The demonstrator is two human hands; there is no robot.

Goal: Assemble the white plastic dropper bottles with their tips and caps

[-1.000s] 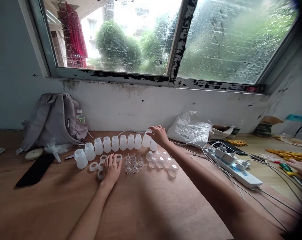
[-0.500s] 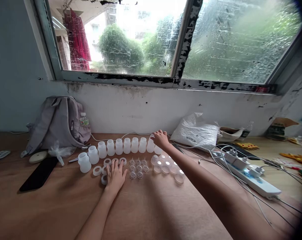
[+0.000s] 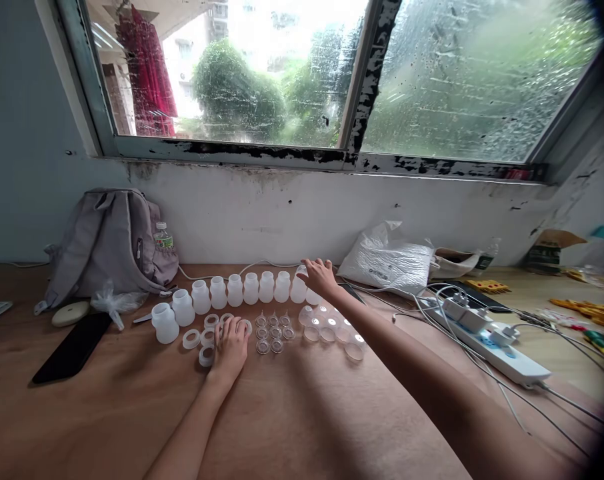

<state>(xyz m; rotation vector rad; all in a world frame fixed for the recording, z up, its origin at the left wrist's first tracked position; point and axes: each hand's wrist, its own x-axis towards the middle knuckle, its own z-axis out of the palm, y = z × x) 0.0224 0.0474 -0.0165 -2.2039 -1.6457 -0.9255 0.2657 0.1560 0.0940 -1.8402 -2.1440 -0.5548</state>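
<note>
Resting flat on the wooden table, the left hand lies palm down with fingers loosely spread, fingertips over the white rings, which sit in a loose cluster just in front of the row of bottles. It holds nothing.

Right hand is stretched out to the far right end of the row of white bottles, fingers curled over the end bottle and touching it (cannot tell whether it is actually gripped; fingers hide the contact).

Layout:
- bottles: one curved line, upright, mouths up, running from left-front to right-back, near the wall
- small clear nipples: tight grid just right of the left hand
- clear caps: cluster right of that, under the right forearm line

Around it: grey backpack at the wall on the left with a water bottle in its side pocket, black phone face down in front of it, white plastic bag right of the row, white power strip with cables further right.
</note>
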